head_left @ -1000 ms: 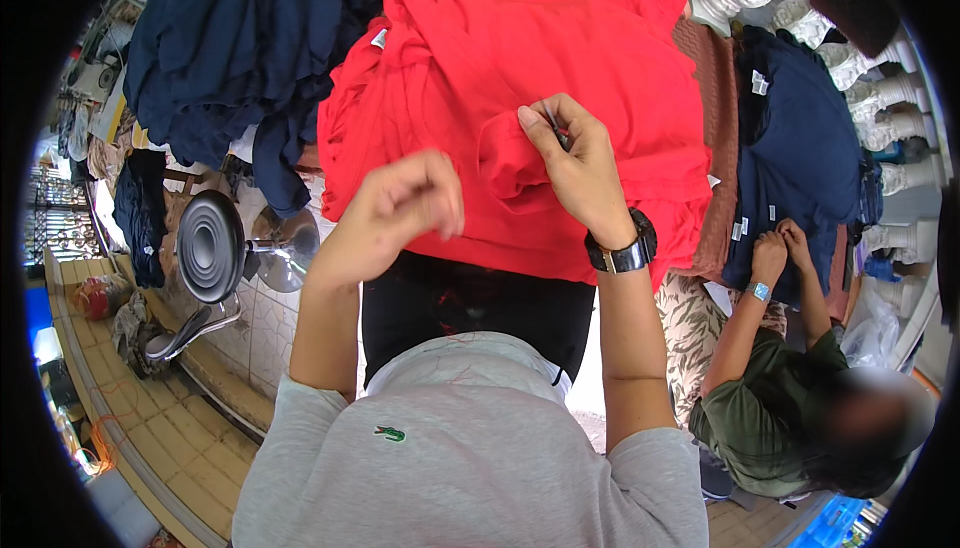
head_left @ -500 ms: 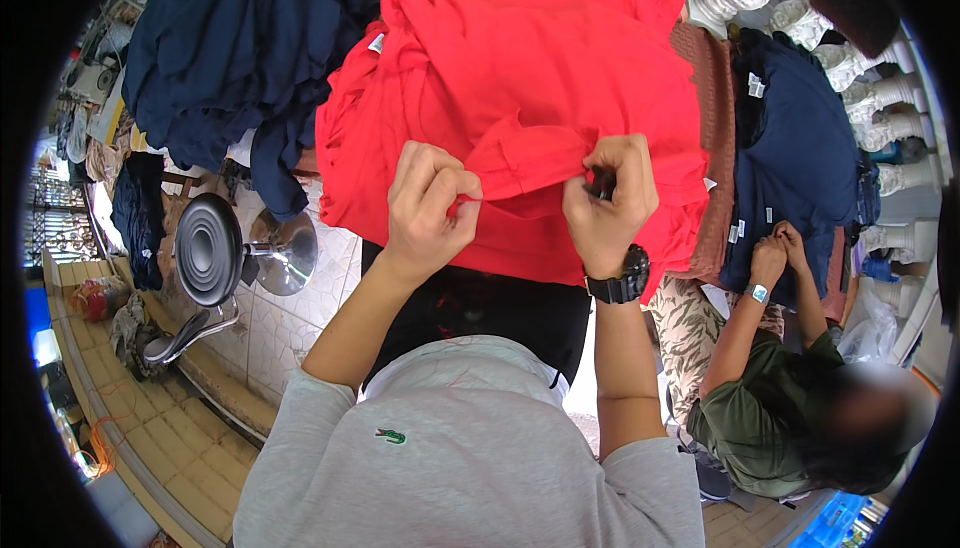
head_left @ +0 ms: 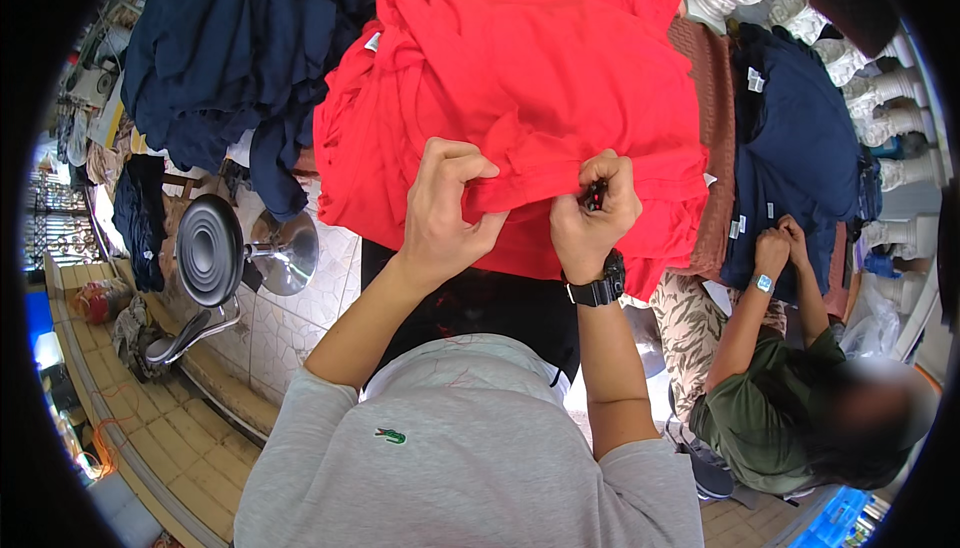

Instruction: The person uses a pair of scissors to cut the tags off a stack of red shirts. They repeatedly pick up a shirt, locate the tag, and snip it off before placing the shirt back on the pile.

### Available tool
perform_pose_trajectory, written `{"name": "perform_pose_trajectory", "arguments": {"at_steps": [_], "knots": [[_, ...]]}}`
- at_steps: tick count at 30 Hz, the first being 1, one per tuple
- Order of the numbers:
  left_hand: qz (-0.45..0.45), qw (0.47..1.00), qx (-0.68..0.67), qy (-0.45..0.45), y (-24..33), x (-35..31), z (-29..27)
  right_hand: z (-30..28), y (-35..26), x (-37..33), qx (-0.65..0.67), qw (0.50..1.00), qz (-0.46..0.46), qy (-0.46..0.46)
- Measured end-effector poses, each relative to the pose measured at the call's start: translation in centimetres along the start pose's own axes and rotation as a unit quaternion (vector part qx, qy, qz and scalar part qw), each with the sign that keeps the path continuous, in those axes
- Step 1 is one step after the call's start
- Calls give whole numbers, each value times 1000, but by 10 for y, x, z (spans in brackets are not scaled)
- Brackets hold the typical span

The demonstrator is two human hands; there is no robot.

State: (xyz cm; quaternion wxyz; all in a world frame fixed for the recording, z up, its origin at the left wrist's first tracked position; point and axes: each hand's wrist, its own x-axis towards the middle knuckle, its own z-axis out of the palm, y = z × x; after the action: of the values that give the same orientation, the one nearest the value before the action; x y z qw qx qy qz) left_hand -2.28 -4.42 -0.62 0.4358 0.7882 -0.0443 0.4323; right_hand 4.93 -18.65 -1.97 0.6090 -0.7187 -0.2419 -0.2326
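Note:
A large heap of red garments (head_left: 530,68) lies in front of me, with a folded hem (head_left: 525,184) raised at its near side. At the left end of that hem is my left hand (head_left: 445,208), its fingers curled around the cloth and thumb and forefinger somewhat apart. My right hand (head_left: 597,223) pinches the same hem farther right, between thumb and bent forefinger. A small black object (head_left: 596,194) shows inside the curl of my right fingers; its kind is unclear. I wear a black watch (head_left: 598,291) on the right wrist.
Dark navy garments (head_left: 230,48) are piled at the left, more navy cloth (head_left: 790,148) at the right. There a co-worker's hands (head_left: 780,243) touch the cloth's edge. A black round stool (head_left: 208,248) stands left. White balusters (head_left: 880,98) line the right side.
My left thumb and forefinger have spread from a pinch, and the hand has shifted slightly right. My right hand has moved a little left and down along the hem.

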Motion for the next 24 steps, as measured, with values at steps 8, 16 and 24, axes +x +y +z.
{"name": "perform_pose_trajectory", "arguments": {"at_steps": [8, 16, 24], "knots": [[89, 992, 61, -61, -8, -1, -5, 2, -13, -9, 199, 950, 233, -59], [65, 994, 59, -67, -8, -14, 2, -6, -40, -15, 318, 876, 360, -45], [-52, 998, 16, -8, 9, -13, 12, -1, -31, -13, 241, 919, 310, -28]]}}
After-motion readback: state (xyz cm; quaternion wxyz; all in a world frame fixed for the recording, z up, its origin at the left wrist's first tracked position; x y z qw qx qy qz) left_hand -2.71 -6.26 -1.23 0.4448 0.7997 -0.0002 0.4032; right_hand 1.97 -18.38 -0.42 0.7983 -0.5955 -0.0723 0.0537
